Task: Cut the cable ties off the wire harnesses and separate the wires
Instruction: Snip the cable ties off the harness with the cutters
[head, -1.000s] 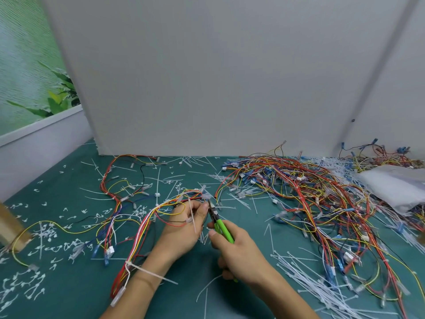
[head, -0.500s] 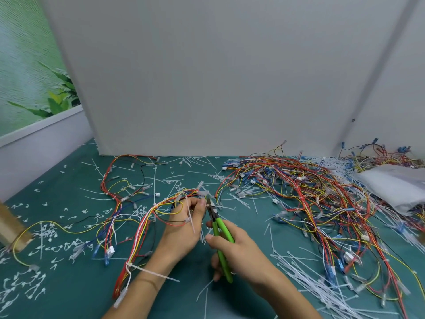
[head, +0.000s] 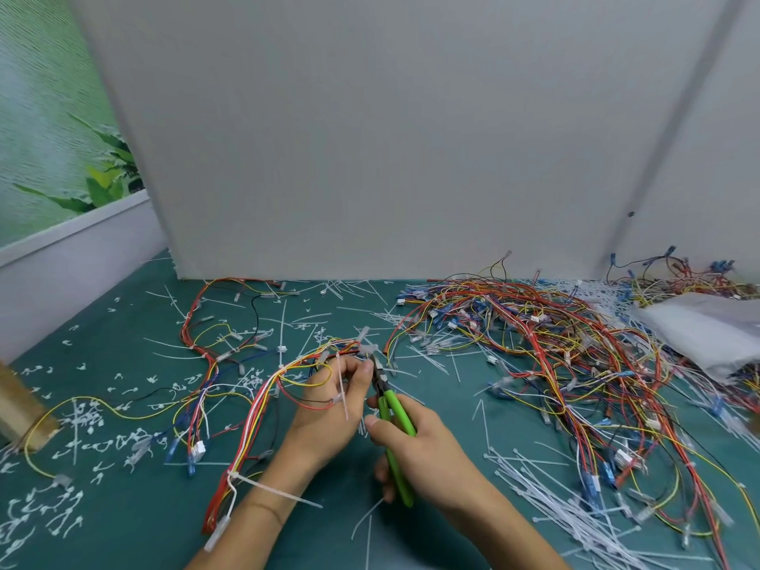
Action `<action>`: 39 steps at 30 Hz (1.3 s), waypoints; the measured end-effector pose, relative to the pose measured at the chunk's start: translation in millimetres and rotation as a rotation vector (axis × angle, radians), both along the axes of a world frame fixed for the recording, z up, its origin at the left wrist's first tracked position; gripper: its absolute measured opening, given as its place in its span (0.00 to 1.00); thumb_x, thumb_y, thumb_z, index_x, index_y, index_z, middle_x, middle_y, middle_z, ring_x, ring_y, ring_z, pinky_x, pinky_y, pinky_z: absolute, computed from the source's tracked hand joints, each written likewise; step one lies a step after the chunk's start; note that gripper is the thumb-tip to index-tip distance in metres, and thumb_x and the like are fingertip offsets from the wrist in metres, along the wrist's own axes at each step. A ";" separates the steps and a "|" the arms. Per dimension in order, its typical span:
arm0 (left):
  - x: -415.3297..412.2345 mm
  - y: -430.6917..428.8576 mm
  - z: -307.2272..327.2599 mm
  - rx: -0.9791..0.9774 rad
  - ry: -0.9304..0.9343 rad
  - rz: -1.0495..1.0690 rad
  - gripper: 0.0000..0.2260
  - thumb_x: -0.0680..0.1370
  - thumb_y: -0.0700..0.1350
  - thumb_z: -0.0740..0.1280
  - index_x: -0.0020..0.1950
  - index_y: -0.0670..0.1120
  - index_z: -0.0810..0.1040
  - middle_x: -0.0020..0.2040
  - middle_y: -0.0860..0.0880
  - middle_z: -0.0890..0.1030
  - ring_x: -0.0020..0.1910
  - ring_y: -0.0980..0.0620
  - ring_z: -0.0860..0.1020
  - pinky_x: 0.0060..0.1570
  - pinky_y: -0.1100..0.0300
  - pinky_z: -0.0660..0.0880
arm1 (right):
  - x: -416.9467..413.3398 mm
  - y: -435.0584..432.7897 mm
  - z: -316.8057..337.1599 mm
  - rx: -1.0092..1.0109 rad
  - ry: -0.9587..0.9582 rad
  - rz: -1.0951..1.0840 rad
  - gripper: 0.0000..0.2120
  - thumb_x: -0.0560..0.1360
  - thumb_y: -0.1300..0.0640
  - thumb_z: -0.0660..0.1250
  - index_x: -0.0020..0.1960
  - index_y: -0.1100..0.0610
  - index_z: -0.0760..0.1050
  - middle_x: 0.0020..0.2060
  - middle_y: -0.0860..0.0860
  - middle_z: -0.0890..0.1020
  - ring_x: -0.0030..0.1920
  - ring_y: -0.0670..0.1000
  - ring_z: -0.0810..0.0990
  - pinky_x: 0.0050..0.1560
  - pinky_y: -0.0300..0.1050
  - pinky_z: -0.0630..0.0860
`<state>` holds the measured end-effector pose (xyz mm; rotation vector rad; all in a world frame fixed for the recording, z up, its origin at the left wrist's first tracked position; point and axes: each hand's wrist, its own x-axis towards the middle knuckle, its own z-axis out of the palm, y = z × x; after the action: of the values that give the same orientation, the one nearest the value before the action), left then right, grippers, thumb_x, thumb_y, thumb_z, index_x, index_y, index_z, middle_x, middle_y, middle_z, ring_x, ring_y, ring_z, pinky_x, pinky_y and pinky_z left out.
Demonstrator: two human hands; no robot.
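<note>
A bundle of red, yellow and white wires (head: 263, 405) curves over the green table (head: 164, 536) up to the left hand (head: 329, 409), whose fingers pinch it beside a white cable tie (head: 341, 380). The right hand (head: 427, 454) curls round green-handled cutters (head: 390, 409), handles parted, tip just by the left fingertips. A tangled pile of wires (head: 555, 364) crowds the right, above loose ties (head: 547, 499). Cut scraps (head: 88, 417) litter the left.

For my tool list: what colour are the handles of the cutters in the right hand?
Bright green handles; head view shows them best.
</note>
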<state>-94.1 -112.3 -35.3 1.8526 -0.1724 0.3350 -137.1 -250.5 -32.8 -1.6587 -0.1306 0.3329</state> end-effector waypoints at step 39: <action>3.8 -3.0 -9.3 -0.119 -0.043 -0.013 0.04 0.81 0.40 0.65 0.48 0.41 0.76 0.42 0.47 0.80 0.40 0.58 0.78 0.45 0.64 0.75 | 4.2 -4.1 -4.1 0.048 0.052 0.001 0.05 0.83 0.54 0.64 0.58 0.50 0.75 0.39 0.57 0.68 0.24 0.49 0.67 0.26 0.40 0.68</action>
<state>-90.3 -115.3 -44.6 1.7275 -0.1901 0.3683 -133.0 -254.6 -36.9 -1.6012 -0.0998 0.3700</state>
